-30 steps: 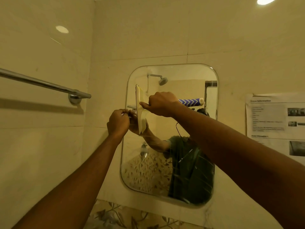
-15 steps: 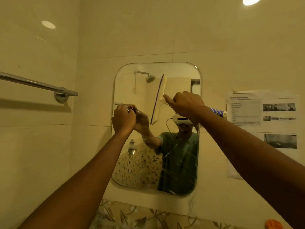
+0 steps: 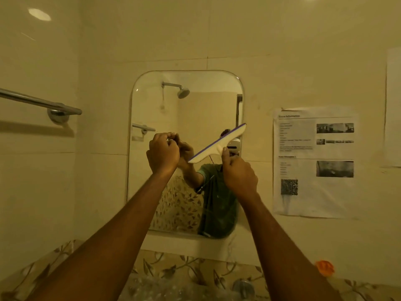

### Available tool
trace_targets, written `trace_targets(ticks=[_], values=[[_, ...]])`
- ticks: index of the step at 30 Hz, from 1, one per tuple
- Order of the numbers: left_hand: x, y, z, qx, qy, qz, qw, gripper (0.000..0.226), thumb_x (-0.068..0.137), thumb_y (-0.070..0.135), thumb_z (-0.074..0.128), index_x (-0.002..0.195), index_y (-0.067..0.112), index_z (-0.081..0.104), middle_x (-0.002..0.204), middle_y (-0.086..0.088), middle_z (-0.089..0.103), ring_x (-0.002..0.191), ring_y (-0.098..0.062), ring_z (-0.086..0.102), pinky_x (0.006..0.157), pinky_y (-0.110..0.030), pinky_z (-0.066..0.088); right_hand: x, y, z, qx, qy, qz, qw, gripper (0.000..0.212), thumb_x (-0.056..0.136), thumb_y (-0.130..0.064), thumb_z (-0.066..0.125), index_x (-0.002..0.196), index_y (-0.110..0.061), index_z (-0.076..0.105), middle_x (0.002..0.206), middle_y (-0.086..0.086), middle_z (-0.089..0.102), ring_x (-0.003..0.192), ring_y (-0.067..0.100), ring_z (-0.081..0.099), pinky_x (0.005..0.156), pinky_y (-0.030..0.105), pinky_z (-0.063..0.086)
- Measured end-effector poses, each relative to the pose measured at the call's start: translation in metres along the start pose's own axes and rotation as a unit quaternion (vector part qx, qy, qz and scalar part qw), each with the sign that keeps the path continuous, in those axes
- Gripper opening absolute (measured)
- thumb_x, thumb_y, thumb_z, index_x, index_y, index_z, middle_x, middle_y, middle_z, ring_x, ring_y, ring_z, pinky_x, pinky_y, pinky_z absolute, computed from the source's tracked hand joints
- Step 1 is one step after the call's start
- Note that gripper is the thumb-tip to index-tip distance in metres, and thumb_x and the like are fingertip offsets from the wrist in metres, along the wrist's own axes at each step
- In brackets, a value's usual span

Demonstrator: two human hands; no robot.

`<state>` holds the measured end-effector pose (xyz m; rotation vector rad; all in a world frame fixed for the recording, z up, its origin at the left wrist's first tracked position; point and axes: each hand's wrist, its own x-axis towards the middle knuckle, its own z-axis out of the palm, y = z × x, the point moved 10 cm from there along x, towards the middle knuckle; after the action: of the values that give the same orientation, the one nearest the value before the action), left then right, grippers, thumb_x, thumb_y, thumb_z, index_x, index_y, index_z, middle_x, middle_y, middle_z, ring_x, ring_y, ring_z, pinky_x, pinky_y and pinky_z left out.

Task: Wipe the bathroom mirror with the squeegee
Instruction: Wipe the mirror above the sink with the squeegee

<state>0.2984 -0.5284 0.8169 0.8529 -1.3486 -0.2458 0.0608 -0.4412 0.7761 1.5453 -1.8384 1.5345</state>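
The mirror [image 3: 195, 109] hangs on the tiled wall between a towel bar [image 3: 41, 103] and a taped paper notice [image 3: 314, 161]. The right hand [image 3: 239, 177] is clenched on the squeegee [image 3: 217, 144], its blade tilted across the mirror's right half. The left hand [image 3: 163, 153], fingers curled together, blocks the mirror's centre.

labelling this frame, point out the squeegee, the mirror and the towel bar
squeegee [image 3: 217, 144]: head view, on the middle of the blade.
mirror [image 3: 208, 105]: head view, on bare glass in the upper part.
towel bar [image 3: 32, 101]: head view, on the metal rod.
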Motion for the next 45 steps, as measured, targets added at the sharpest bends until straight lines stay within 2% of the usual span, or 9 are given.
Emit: trace_targets(ticks=[3, 12, 22, 27, 31, 38, 41, 43, 45], values=[[-0.014, -0.006, 0.003, -0.003, 0.000, -0.012, 1.000, 0.025, 0.092, 0.014, 0.046, 0.108, 0.017, 0.065, 0.122, -0.003, 0.062, 0.112, -0.022, 0.056, 0.099, -0.046, 0.044, -0.030, 0.025, 0.011, 0.028, -0.015, 0.041, 0.999, 0.060, 0.098, -0.064, 0.020, 0.080, -0.020, 0.057, 0.067, -0.001, 0.059, 0.058, 0.013, 0.056, 0.052, 0.024, 0.039], [-0.058, -0.013, 0.023, -0.001, -0.016, 0.016, 1.000, 0.023, 0.093, 0.013, 0.048, 0.105, 0.017, 0.066, 0.118, -0.002, 0.063, 0.110, -0.022, 0.057, 0.098, -0.045, 0.045, -0.111, 0.096, 0.038, 0.034, -0.075, 0.122, 0.989, 0.065, 0.096, -0.065, 0.024, 0.064, -0.017, 0.054, 0.060, 0.000, 0.055, 0.055, 0.015, 0.054, 0.051, 0.023, 0.037], [-0.091, -0.036, 0.025, 0.081, -0.056, 0.053, 0.994, 0.024, 0.093, 0.017, 0.048, 0.112, 0.017, 0.063, 0.123, -0.001, 0.059, 0.115, -0.021, 0.051, 0.100, -0.042, 0.038, -0.156, 0.137, 0.055, -0.049, -0.131, 0.152, 0.978, 0.068, 0.096, -0.064, 0.022, 0.059, -0.016, 0.054, 0.056, 0.001, 0.053, 0.053, 0.016, 0.052, 0.055, 0.027, 0.043], [-0.113, -0.045, 0.029, 0.080, -0.086, 0.054, 0.992, 0.025, 0.094, 0.016, 0.049, 0.115, 0.015, 0.063, 0.123, -0.003, 0.059, 0.115, -0.021, 0.051, 0.097, -0.036, 0.038, -0.181, 0.151, 0.062, -0.089, -0.193, 0.151, 0.965, 0.068, 0.096, -0.065, 0.020, 0.062, -0.017, 0.054, 0.059, 0.000, 0.055, 0.056, 0.015, 0.054, 0.059, 0.026, 0.046], [-0.130, -0.054, 0.036, 0.068, -0.112, 0.036, 0.991, 0.026, 0.093, 0.015, 0.050, 0.116, 0.014, 0.063, 0.125, -0.003, 0.057, 0.116, -0.021, 0.051, 0.099, -0.037, 0.040, -0.197, 0.161, 0.058, -0.143, -0.238, 0.151, 0.949, 0.065, 0.097, -0.063, 0.019, 0.064, -0.020, 0.054, 0.058, -0.003, 0.055, 0.055, 0.011, 0.054, 0.060, 0.025, 0.042], [-0.165, -0.061, 0.038, 0.073, -0.140, 0.038, 0.987, 0.026, 0.093, 0.011, 0.051, 0.115, 0.015, 0.063, 0.127, -0.002, 0.056, 0.120, -0.019, 0.048, 0.096, -0.029, 0.032, -0.207, 0.167, 0.028, -0.255, -0.190, 0.088, 0.944, 0.065, 0.094, -0.066, 0.014, 0.061, -0.024, 0.051, 0.057, -0.005, 0.054, 0.054, 0.010, 0.052, 0.061, 0.026, 0.046], [-0.177, -0.066, 0.044, 0.075, -0.149, 0.028, 0.986, 0.025, 0.092, 0.012, 0.052, 0.114, 0.016, 0.064, 0.124, -0.002, 0.057, 0.115, -0.020, 0.051, 0.096, -0.036, 0.039, -0.212, 0.171, 0.009, -0.215, -0.127, 0.083, 0.965, 0.069, 0.086, -0.071, 0.009, 0.055, -0.023, 0.049, 0.051, -0.004, 0.053, 0.047, 0.010, 0.050, 0.056, 0.027, 0.047], [-0.187, -0.065, 0.051, 0.065, -0.157, 0.021, 0.985, 0.025, 0.092, 0.012, 0.052, 0.114, 0.016, 0.063, 0.123, -0.002, 0.058, 0.113, -0.021, 0.052, 0.096, -0.039, 0.044, -0.213, 0.171, -0.003, -0.175, -0.100, 0.080, 0.976, 0.075, 0.087, -0.071, 0.010, 0.057, -0.018, 0.055, 0.049, -0.003, 0.053, 0.045, 0.012, 0.050, 0.052, 0.025, 0.042], [-0.198, -0.058, 0.058, 0.059, -0.163, 0.021, 0.985, 0.025, 0.093, 0.013, 0.051, 0.114, 0.017, 0.063, 0.123, -0.001, 0.058, 0.113, -0.020, 0.053, 0.096, -0.038, 0.043, -0.212, 0.169, -0.013, -0.149, -0.090, 0.074, 0.982, 0.081, 0.090, -0.072, 0.011, 0.060, -0.015, 0.060, 0.050, 0.000, 0.057, 0.046, 0.014, 0.054, 0.051, 0.025, 0.044]])
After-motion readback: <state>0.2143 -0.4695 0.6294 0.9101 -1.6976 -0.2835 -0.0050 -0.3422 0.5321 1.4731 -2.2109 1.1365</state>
